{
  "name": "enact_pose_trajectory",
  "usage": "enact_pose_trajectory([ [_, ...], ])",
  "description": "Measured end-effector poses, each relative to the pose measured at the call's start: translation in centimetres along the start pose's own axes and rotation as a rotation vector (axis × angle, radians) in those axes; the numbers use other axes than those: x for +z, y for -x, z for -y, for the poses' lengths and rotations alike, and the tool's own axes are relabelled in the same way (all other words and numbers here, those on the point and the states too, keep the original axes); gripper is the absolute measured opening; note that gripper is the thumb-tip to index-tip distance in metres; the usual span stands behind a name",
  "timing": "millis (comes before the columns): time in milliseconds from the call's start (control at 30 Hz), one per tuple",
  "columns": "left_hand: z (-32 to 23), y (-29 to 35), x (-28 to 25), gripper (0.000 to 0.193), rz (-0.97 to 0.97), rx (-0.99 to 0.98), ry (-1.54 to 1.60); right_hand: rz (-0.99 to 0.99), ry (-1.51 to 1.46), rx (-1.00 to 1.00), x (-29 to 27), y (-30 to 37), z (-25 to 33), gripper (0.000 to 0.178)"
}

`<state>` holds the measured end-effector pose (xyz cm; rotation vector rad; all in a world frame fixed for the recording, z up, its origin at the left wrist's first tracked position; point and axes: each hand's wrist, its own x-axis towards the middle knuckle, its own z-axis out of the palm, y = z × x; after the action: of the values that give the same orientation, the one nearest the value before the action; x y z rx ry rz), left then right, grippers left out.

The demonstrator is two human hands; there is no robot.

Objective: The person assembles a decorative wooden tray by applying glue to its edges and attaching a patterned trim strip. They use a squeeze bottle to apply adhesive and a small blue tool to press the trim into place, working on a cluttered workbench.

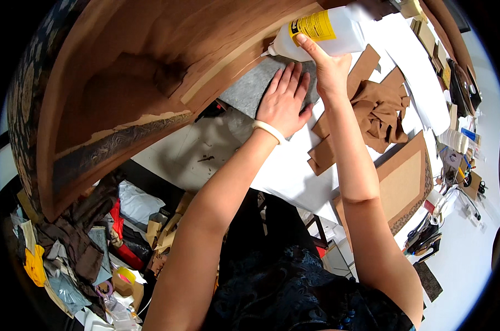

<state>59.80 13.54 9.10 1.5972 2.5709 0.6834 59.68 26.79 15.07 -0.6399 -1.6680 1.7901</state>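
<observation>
- L hand [286, 105]: flat on grey sheet [249, 85], gripping nil
- R hand [328, 69]: clamped round bottle [346, 34], tilted, nozzle nr brown shell [109, 38]; contact unclear
- Progress: prob. part done; shell int. mostly brown, pale strip [217, 75] uncovered, likely left to do
- Bottle contents: lvl can't tell
- Offcuts [378, 110]: brown, loose on table [291, 179], R side

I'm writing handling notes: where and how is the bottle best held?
Grip the bottle around its broad body, probably from the person's side, as the right hand does. It is tilted sideways, its slim nozzle pointing left and best kept clear.
</observation>
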Motion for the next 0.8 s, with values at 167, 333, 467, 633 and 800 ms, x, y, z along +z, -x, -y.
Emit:
enact_pose_trajectory([
  [167,-0.1,-0.1,-0.2,0.067,-0.030,0.000,0.028,-0.023,-0.007,-0.042,-0.8,-1.1,0.1,0.040],
  [333,-0.2,0.0,-0.2,0.066,-0.044,-0.009,0.049,-0.041,-0.033,-0.084,-1.5,-2.1,0.1,0.039],
  [467,-0.3,-0.1,-0.3,0.066,-0.037,-0.017,0.063,-0.071,-0.047,-0.093,-2.1,-2.9,-0.2,0.039],
  [633,-0.3,-0.2,-0.4,0.066,-0.024,-0.017,0.058,-0.101,-0.053,-0.100,-2.7,-3.8,0.0,0.041],
  [800,-0.3,-0.2,-0.1,0.066,-0.018,-0.015,0.057,-0.133,0.001,-0.067,-3.9,-4.6,0.1,0.045],
])
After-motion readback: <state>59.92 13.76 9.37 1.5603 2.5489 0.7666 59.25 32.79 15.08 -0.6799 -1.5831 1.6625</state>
